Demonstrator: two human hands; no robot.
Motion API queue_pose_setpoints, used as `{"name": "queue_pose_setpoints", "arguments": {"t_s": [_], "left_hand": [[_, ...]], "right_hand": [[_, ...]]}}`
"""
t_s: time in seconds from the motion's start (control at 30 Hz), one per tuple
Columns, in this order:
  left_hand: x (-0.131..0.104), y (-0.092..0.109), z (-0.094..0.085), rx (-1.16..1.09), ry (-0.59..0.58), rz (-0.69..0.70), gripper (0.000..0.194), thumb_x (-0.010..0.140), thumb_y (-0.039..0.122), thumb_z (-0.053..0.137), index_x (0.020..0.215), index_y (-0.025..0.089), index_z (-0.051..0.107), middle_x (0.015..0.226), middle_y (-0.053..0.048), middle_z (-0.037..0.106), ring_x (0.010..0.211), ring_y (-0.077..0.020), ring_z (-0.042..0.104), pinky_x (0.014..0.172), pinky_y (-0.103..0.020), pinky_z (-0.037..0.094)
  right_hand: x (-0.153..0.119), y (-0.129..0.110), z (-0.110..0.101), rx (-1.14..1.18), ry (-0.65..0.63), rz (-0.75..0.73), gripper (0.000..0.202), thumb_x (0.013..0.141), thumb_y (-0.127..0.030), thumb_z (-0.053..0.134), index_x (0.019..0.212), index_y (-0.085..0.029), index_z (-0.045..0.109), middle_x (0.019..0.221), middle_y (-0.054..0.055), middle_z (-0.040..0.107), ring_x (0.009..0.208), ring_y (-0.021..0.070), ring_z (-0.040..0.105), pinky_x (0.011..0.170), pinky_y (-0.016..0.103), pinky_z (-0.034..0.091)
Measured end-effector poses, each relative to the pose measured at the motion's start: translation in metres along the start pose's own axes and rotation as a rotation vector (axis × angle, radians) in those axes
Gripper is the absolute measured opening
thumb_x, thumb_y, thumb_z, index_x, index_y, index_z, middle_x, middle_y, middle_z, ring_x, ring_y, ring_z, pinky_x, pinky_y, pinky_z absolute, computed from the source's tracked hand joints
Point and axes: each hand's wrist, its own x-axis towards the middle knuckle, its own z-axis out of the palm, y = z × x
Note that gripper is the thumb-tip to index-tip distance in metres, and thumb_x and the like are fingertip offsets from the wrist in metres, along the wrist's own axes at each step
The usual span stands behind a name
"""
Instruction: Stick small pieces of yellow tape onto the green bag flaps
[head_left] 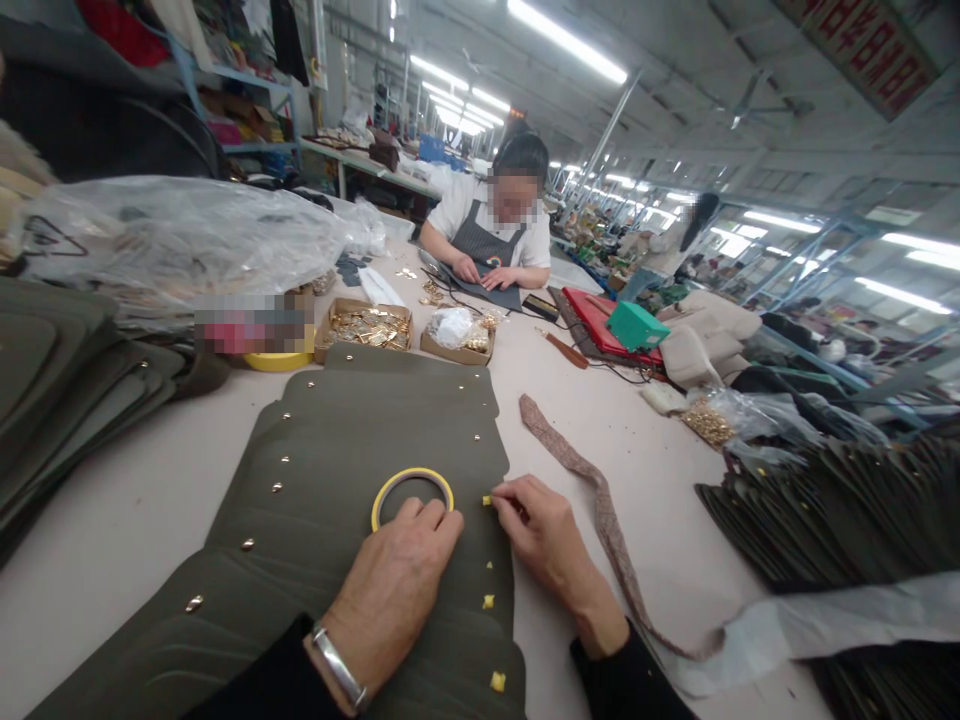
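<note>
Overlapping dark green panels (375, 420) with small gold studs along the left side lie in front of me. My left hand (409, 565) is closed on a roll of yellow tape (377, 497), which rests over the panels. My right hand (536, 525) pinches at the panels' right edge, its thumb and forefinger at a small yellow tape piece (487, 500). More yellow pieces, one of them a yellow square (498, 682), stick to the panels nearer to me along that edge.
Across the table (585, 450) a person (495, 240) works on dark material. Boxes of gold parts (367, 328) stand beyond the panels. A brown patterned strip (600, 490) curves at the right. Stacked panels (832, 510) flank both sides; a green box (637, 326) sits at the back.
</note>
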Motion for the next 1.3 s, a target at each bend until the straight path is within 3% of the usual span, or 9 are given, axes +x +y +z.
{"name": "queue_pose_setpoints", "arguments": {"t_s": [0.1, 0.3, 0.43, 0.67, 0.8, 0.93, 1.03, 1.3], "left_hand": [[-0.001, 0.0, 0.002, 0.001, 0.005, 0.0, 0.029, 0.085, 0.001, 0.038, 0.092, 0.021, 0.058, 0.093, -0.004, 0.061, 0.088, -0.022, 0.054, 0.071, -0.032, 0.052], [-0.001, -0.001, 0.005, 0.002, -0.004, 0.025, 0.031, 0.085, 0.0, 0.036, 0.093, 0.021, 0.058, 0.091, -0.004, 0.061, 0.085, -0.0228, 0.056, 0.071, -0.035, 0.051], [-0.002, 0.001, -0.002, 0.022, -0.031, 0.038, 0.028, 0.085, 0.002, 0.039, 0.092, 0.019, 0.059, 0.088, -0.005, 0.063, 0.08, -0.0218, 0.057, 0.074, -0.037, 0.049], [0.0, -0.012, -0.001, -0.233, 0.162, 0.119, 0.022, 0.095, 0.016, 0.037, 0.09, 0.021, 0.058, 0.083, -0.001, 0.063, 0.076, -0.0161, 0.062, 0.068, -0.027, 0.05], [0.002, -0.023, 0.007, -0.321, 0.323, 0.219, 0.025, 0.095, 0.02, 0.04, 0.114, 0.023, 0.057, 0.094, -0.001, 0.069, 0.082, -0.0134, 0.067, 0.074, -0.022, 0.054], [0.002, -0.026, 0.007, -0.324, 0.394, 0.28, 0.047, 0.097, 0.021, 0.039, 0.143, 0.024, 0.032, 0.118, -0.004, 0.068, 0.1, -0.0127, 0.067, 0.086, -0.02, 0.054], [0.002, -0.025, 0.007, -0.311, 0.393, 0.243, 0.051, 0.097, 0.023, 0.042, 0.145, 0.023, 0.027, 0.124, -0.005, 0.066, 0.104, -0.0136, 0.067, 0.086, -0.021, 0.054], [0.0, -0.023, 0.013, -0.263, 0.377, 0.218, 0.045, 0.097, 0.025, 0.039, 0.141, 0.021, 0.029, 0.11, -0.007, 0.071, 0.092, -0.0167, 0.07, 0.075, -0.023, 0.056]], "right_hand": [[-0.002, -0.002, 0.005, -0.171, -0.089, -0.135, 0.02, 0.091, -0.014, 0.047, 0.091, -0.016, 0.066, 0.084, 0.008, 0.065, 0.078, 0.0187, 0.063, 0.074, 0.029, 0.049], [0.005, -0.007, 0.017, -0.181, -0.066, 0.106, 0.015, 0.086, -0.012, 0.054, 0.081, -0.017, 0.068, 0.079, 0.006, 0.068, 0.073, 0.0179, 0.064, 0.071, 0.027, 0.047], [0.007, -0.011, 0.014, -0.132, -0.024, 0.215, 0.013, 0.083, -0.016, 0.057, 0.079, -0.018, 0.069, 0.078, 0.006, 0.07, 0.068, 0.0168, 0.063, 0.066, 0.026, 0.045], [0.002, -0.015, -0.019, 0.105, -0.347, 0.197, 0.014, 0.078, -0.018, 0.06, 0.071, -0.02, 0.073, 0.063, -0.001, 0.069, 0.058, 0.0141, 0.061, 0.053, 0.022, 0.04], [0.004, -0.022, -0.022, 0.295, -0.125, 0.162, 0.016, 0.082, -0.02, 0.057, 0.085, -0.019, 0.073, 0.076, 0.001, 0.072, 0.068, 0.0143, 0.063, 0.062, 0.022, 0.046], [0.004, -0.033, -0.014, 0.36, -0.077, -0.005, 0.019, 0.083, -0.017, 0.057, 0.095, -0.018, 0.071, 0.084, 0.003, 0.071, 0.074, 0.0145, 0.063, 0.072, 0.025, 0.048], [0.002, -0.037, -0.008, 0.338, -0.072, -0.087, 0.02, 0.083, -0.016, 0.056, 0.097, -0.018, 0.07, 0.084, 0.004, 0.07, 0.074, 0.0142, 0.063, 0.073, 0.025, 0.049], [-0.001, -0.033, 0.006, 0.185, 0.029, -0.257, 0.016, 0.083, -0.014, 0.05, 0.084, -0.019, 0.066, 0.074, 0.003, 0.068, 0.066, 0.0133, 0.06, 0.064, 0.024, 0.047]]}}
